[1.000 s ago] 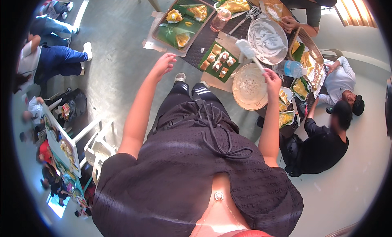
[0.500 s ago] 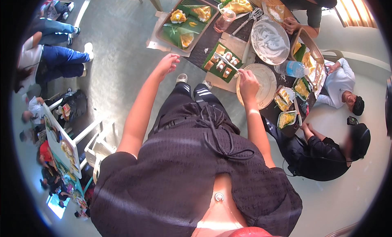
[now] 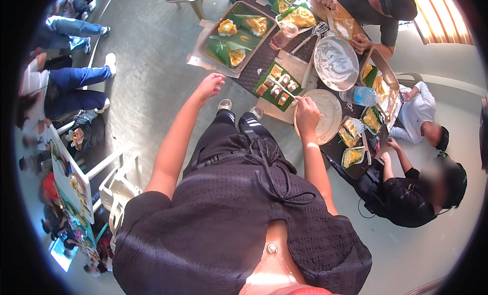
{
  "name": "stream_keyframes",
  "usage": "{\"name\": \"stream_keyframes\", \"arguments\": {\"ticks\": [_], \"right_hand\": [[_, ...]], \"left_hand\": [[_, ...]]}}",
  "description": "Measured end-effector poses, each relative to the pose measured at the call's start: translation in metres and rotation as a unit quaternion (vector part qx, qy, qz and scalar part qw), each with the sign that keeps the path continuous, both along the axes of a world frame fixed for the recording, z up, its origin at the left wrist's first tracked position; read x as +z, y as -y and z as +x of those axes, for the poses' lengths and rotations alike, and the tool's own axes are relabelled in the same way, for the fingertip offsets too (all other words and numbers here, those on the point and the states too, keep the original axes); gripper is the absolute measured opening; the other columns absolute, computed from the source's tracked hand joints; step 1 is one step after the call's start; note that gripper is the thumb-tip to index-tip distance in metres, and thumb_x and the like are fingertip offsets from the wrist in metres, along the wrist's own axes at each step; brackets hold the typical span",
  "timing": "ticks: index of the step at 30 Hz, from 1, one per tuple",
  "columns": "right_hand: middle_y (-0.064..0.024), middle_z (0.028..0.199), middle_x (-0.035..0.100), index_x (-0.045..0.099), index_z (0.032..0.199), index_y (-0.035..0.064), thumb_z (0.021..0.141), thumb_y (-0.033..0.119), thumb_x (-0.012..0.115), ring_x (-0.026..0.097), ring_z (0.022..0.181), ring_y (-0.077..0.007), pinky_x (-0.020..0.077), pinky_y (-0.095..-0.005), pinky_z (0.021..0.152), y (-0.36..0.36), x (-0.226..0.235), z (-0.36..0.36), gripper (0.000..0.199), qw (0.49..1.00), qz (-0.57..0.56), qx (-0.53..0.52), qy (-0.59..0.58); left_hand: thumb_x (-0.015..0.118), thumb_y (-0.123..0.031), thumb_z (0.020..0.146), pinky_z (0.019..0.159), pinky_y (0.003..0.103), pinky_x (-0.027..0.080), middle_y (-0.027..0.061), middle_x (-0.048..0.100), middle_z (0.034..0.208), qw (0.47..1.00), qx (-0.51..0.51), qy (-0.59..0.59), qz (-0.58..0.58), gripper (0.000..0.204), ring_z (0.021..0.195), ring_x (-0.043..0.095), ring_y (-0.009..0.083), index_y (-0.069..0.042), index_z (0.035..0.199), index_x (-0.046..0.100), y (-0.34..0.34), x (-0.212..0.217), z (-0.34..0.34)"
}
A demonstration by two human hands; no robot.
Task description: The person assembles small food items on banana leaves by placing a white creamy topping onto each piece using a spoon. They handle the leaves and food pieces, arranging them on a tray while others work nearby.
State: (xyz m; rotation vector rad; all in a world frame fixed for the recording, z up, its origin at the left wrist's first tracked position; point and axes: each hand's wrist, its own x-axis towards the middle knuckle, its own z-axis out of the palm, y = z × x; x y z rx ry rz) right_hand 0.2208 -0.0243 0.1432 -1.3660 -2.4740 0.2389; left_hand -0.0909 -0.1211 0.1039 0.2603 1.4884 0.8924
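My right hand (image 3: 307,113) is closed around the handle of a slim, pale knife (image 3: 283,87) at the table's near edge. Its flat tip reaches over a green leaf sheet (image 3: 288,70) carrying several small golden pastry pieces (image 3: 276,71). White cream tops some of the pieces; others look plain. Whether the tip touches a piece, I cannot tell. My left hand (image 3: 208,88) hangs in the air left of the table, fingers apart and slightly bent, with nothing in it. A round, cream-smeared pale dish (image 3: 330,130) lies just right of my right hand.
A brown leaf-lined tray (image 3: 207,40) of pastries stands far left, beside a pinkish jar (image 3: 283,37). Behind the dish are a cream-coated metal bowl (image 3: 335,86), a whisk (image 3: 311,35), a water bottle (image 3: 365,96) and a brown basket (image 3: 389,71). Other people work opposite and at right.
The knife tip has shifted slightly down the leaf, and my right hand has lowered a little. My left hand stays raised. A person at right has lifted their hands near the table edge.
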Motion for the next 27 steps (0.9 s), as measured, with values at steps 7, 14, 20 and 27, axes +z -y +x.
{"name": "stream_keyframes", "arguments": {"ticks": [7,14,20,27], "right_hand": [[-0.0035,0.073,0.054,0.060,0.082,0.0113,0.073,0.008,0.054,0.054,0.068,-0.0216,0.0431,-0.0323,0.059,0.006,0.000,-0.004,0.011,1.000,0.020,-0.002,0.005],[-0.0022,0.073,0.053,0.060,0.083,0.0122,0.072,0.007,0.052,0.052,0.067,-0.0204,0.0425,-0.0327,0.060,0.009,-0.001,-0.002,0.014,1.000,0.020,-0.012,0.004],[-0.0026,0.073,0.053,0.059,0.083,0.0119,0.072,0.006,0.052,0.053,0.068,-0.0203,0.0426,-0.0324,0.060,0.010,-0.006,-0.003,0.014,1.000,0.027,-0.007,-0.003],[-0.0025,0.075,0.053,0.059,0.084,0.0120,0.072,0.006,0.052,0.053,0.068,-0.0202,0.0428,-0.0325,0.060,0.012,-0.008,-0.006,0.015,1.000,0.030,-0.008,0.002]], "left_hand": [[0.043,-0.023,0.083,0.064,0.023,0.039,-0.0034,0.049,0.084,1.000,0.003,0.008,0.003,0.017,0.066,0.041,0.0060,-0.014,0.097,0.048,0.003,-0.002,-0.003],[0.043,-0.022,0.083,0.063,0.021,0.038,-0.0042,0.048,0.083,1.000,0.002,0.013,0.003,0.017,0.065,0.041,0.0044,-0.014,0.098,0.048,0.004,-0.001,-0.004],[0.042,-0.021,0.084,0.063,0.021,0.038,-0.0042,0.048,0.083,1.000,-0.004,0.008,-0.001,0.017,0.064,0.041,0.0041,-0.013,0.098,0.048,0.003,0.002,-0.005],[0.042,-0.021,0.084,0.063,0.021,0.037,-0.0044,0.047,0.084,1.000,-0.010,0.007,-0.002,0.018,0.064,0.040,0.0039,-0.014,0.099,0.047,0.005,-0.001,-0.008]]}}
